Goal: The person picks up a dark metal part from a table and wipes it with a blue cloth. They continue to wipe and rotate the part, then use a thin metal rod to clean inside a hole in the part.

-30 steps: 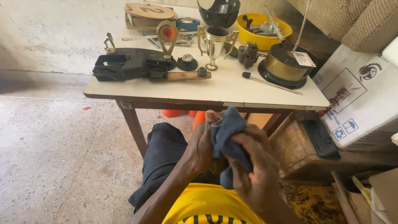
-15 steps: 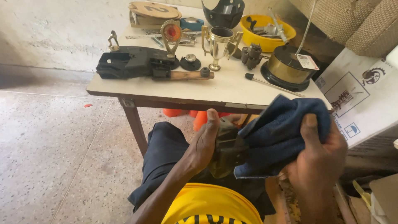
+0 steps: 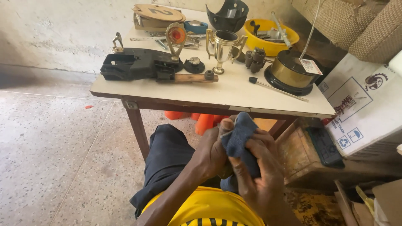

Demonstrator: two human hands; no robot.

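Hands point(image 3: 238, 161) clutch blue cloth point(image 3: 238, 136) — table point(image 3: 234, 94) just ahead.

Cloth point(image 3: 239, 136) dark blue. Far bowl point(image 3: 271, 42) yellow; trophy cup point(image 3: 225, 44) gold. Table point(image 3: 234, 94) cream, floor point(image 3: 54, 159) speckled grey.

The person wears a bright yellow shirt point(image 3: 209, 207) with black lettering partly showing at the bottom edge of the view. The legs are covered by dark navy trousers point(image 3: 167, 163), loose and creased at the knee. Both forearms are bare, with no sleeves, and both hands point(image 3: 238, 163) are without gloves, rings or a watch.
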